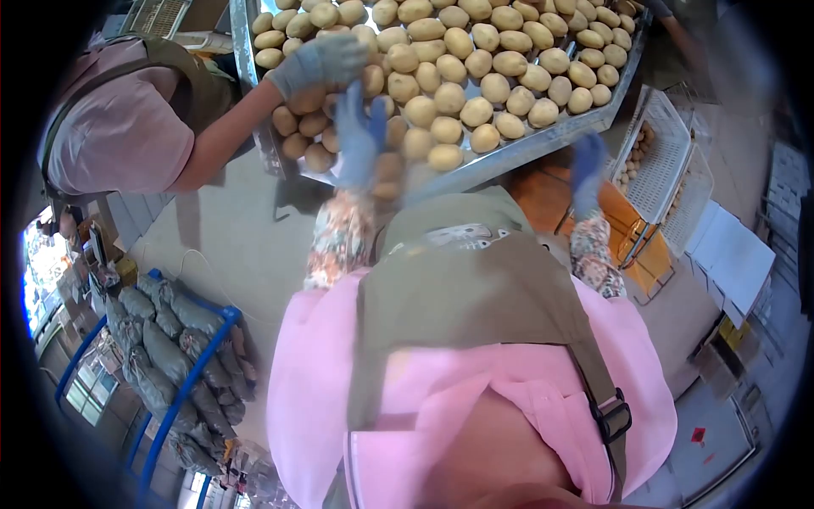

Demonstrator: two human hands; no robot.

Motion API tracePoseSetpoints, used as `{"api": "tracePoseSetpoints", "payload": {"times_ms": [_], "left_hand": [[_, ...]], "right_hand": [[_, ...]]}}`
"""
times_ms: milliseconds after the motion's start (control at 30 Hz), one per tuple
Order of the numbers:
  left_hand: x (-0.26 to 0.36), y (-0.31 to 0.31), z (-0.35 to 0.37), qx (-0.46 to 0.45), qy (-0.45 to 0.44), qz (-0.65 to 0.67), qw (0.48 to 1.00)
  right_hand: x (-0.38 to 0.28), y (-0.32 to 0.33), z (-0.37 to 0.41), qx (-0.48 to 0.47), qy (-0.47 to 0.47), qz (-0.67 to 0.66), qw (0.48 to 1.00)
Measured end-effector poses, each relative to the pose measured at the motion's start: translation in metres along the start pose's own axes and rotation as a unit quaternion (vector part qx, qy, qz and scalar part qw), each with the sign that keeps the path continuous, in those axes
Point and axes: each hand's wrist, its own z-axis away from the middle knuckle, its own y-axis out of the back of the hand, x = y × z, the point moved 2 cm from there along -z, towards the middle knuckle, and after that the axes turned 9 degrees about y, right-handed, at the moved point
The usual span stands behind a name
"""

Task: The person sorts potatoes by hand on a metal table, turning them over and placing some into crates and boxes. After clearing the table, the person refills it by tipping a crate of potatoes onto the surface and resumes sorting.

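Observation:
Many round yellow-tan potatoes [458, 42] are spread on a metal-rimmed sorting table [526, 151]. My left hand [358, 140], in a light grey-blue glove, reaches over the near left corner with its fingers stretched out. Beneath and beside it are browner potatoes [314, 124], some blurred by movement. My right hand [587, 170], in a blue glove, is off the table's near edge at the right, with its fingers extended and nothing visible in it. A co-worker's gloved hand [320, 64] reaches over the potatoes from the left, just beyond my left hand.
At left stands a co-worker [127, 119]. White plastic crates [657, 157], one holding potatoes, are at right, near an orange sheet [543, 204]. Filled grey sacks [170, 343] lie on a blue-framed cart [197, 356] at lower left. Another person's arm [682, 38] shows at upper right.

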Motion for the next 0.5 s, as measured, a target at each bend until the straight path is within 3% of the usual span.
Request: {"api": "tracePoseSetpoints", "payload": {"times_ms": [33,67,100,133,167,200,233,267,300,367,400,433,500], "left_hand": [[0.010,-0.014,-0.003,-0.067,0.064,0.012,0.996],[0.020,-0.023,0.001,-0.076,0.046,0.010,0.996],[0.028,-0.030,0.004,-0.084,0.029,0.009,0.996],[0.042,-0.013,0.019,-0.094,0.002,-0.016,0.995],[0.054,0.008,0.033,-0.103,-0.022,-0.043,0.993],[0.016,-0.023,0.041,-0.085,-0.055,-0.188,0.977],[0.001,-0.022,0.048,-0.152,0.006,-0.267,0.951],[-0.005,-0.007,0.057,-0.181,0.033,-0.235,0.954],[-0.009,0.009,0.070,-0.212,0.062,-0.200,0.955],[-0.023,0.031,0.093,-0.181,0.069,-0.213,0.958],[-0.046,0.033,0.105,-0.162,0.085,-0.191,0.964],[-0.062,0.039,0.109,-0.140,0.097,-0.169,0.971],[-0.087,0.053,0.126,-0.138,0.123,-0.180,0.966]], "right_hand": [[0.003,-0.043,0.018,-0.119,-0.085,0.031,0.989],[0.020,-0.069,0.036,-0.194,-0.172,-0.012,0.966],[0.052,-0.096,0.052,-0.234,-0.206,0.054,0.949],[0.051,-0.127,0.073,-0.367,0.028,0.290,0.883],[0.048,-0.150,0.098,-0.452,0.260,0.486,0.701],[0.054,-0.162,0.115,-0.491,0.278,0.492,0.663],[0.059,-0.169,0.130,-0.529,0.295,0.493,0.624],[0.033,-0.183,0.139,-0.572,0.316,0.485,0.580],[0.032,-0.186,0.132,-0.582,0.314,0.477,0.578],[0.039,-0.180,0.103,-0.619,0.154,0.319,0.701],[0.044,-0.184,0.095,-0.621,0.151,0.340,0.690],[0.011,-0.202,0.096,-0.644,0.248,0.469,0.551],[0.027,-0.192,0.095,-0.696,0.346,0.442,0.448]]}}
